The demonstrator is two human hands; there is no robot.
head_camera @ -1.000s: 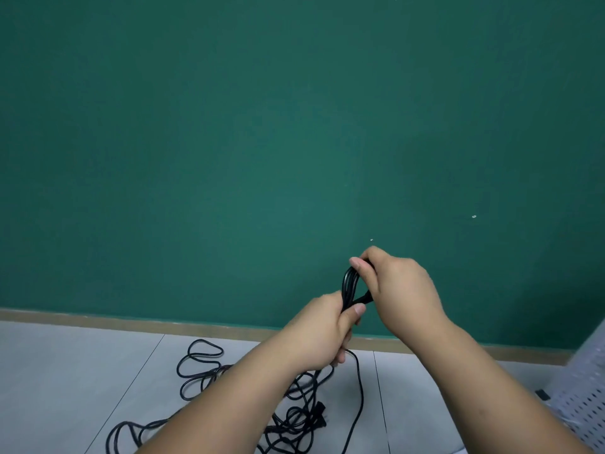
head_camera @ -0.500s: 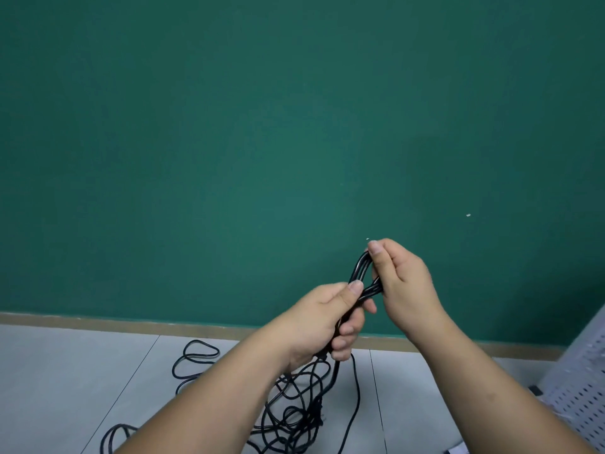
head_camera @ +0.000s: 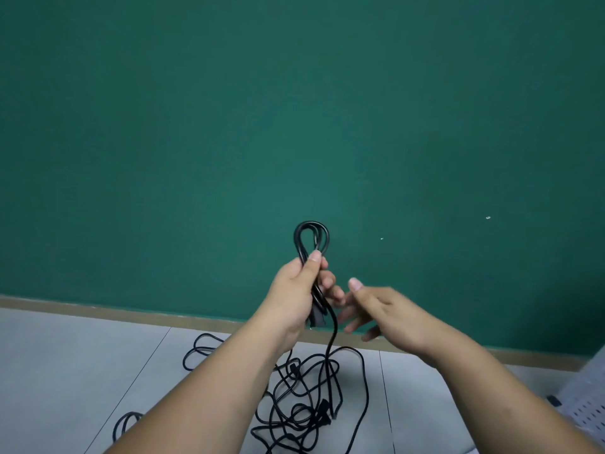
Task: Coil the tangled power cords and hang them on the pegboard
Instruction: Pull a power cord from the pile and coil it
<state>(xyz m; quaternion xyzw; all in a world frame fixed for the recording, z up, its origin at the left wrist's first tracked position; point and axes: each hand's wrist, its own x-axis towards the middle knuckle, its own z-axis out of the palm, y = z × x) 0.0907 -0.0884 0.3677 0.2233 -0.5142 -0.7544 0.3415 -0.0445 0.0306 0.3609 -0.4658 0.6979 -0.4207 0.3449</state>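
The left hand (head_camera: 299, 290) is held up in front of the green wall (head_camera: 294, 109). Its grip is closed tight round a few small loops (head_camera: 311, 234) of black cord that stick up above the thumb. The bottom of the bunch pokes out under the hand, and there is a dark lump there that may be a plug, but it is hard to tell. The right hand (head_camera: 389, 309) is just beside the left one. Its fingers are spread out and it holds nothing; it looks a bit blurry. One long piece of cord (head_camera: 332, 339) hangs down from the left hand to the floor (head_camera: 82, 371). There it joins a big messy tangle (head_camera: 304, 398) of black cords, with more loops lying off to the left. So the job looks like it has only just begun. A few loops are made, but most of the cord is on the floor in a knotty pile. I think the next thing is to pull up more cord and add loops to the bunch. The white pegboard (head_camera: 592, 417) peeks in at the bottom right corner. No cord can be seen hanging on the small part that shows.
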